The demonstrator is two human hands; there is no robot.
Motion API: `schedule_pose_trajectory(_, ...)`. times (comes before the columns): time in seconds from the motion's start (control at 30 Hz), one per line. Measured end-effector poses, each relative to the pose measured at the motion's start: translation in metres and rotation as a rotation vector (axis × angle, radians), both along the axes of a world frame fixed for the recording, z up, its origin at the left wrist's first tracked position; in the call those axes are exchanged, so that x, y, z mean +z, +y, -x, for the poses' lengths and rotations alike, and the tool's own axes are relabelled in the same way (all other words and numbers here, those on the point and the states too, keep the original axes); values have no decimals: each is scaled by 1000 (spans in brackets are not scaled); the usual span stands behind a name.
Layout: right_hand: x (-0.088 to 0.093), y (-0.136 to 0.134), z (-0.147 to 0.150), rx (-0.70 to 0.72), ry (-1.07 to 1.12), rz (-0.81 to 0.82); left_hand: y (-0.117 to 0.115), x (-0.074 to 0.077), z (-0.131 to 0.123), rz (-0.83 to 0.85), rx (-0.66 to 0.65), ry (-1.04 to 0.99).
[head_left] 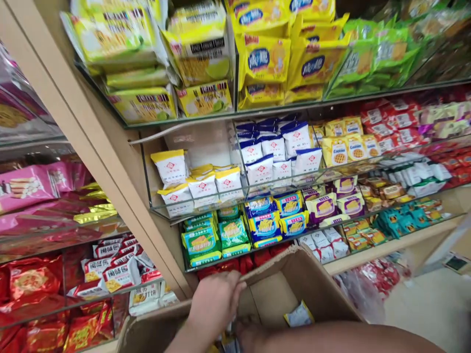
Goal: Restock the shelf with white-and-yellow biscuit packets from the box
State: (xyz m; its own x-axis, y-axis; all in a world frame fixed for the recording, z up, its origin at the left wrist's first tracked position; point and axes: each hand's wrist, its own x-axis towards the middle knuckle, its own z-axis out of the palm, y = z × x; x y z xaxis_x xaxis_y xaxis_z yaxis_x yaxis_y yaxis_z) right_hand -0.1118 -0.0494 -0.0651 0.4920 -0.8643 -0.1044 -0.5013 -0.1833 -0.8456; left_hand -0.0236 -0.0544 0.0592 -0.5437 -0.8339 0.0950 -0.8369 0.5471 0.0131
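Note:
A brown cardboard box (294, 267) stands open below the shelves, and both my hands are inside its opening. My left hand (217, 299) has its fingers curled together near the box's far rim; whatever they hold, if anything, is hidden. Lower and in shadow, my right hand (253, 334) reaches in from the right, its fingers blurred and mostly hidden. Small white-and-yellow packets (230, 340) show just under the two hands. One more white packet with yellow ends (300, 315) lies on the box's bottom, beyond my right forearm.
Glass-fronted shelf bins hold white-and-yellow packets (202, 189), white-and-blue packets (274, 147), yellow wafer packs (267, 59) and lemon packs (143, 103). A wooden upright (110, 171) divides this shelf from the left one. A plastic bag of red packets (382, 279) rests at lower right.

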Motion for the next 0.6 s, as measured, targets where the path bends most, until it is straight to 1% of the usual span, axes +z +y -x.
schedule_pose_trajectory(0.07,-16,8,2,77,283,-34,-7,1,-1,4,0,3)
schedule_pose_trajectory(0.13,-19,11,9,193,483,-12,-12,0,-2,-4,2,16)
schedule_pose_trajectory(0.17,-18,11,13,243,529,8,-13,-2,-3,-12,4,26)
schedule_pose_trajectory(0.27,-11,6,20,357,575,35,-12,-8,-3,-36,20,85)
schedule_pose_trajectory(0.33,-4,4,20,396,616,64,-9,-12,-3,-56,23,159)
schedule_pose_trajectory(0.4,7,3,19,388,647,89,-7,-13,-6,-90,5,273)
schedule_pose_trajectory(0.5,31,6,22,335,652,183,-2,-10,-13,-142,-28,533)
schedule_pose_trajectory(0.6,54,7,35,240,602,333,11,-10,-24,-150,-9,845)
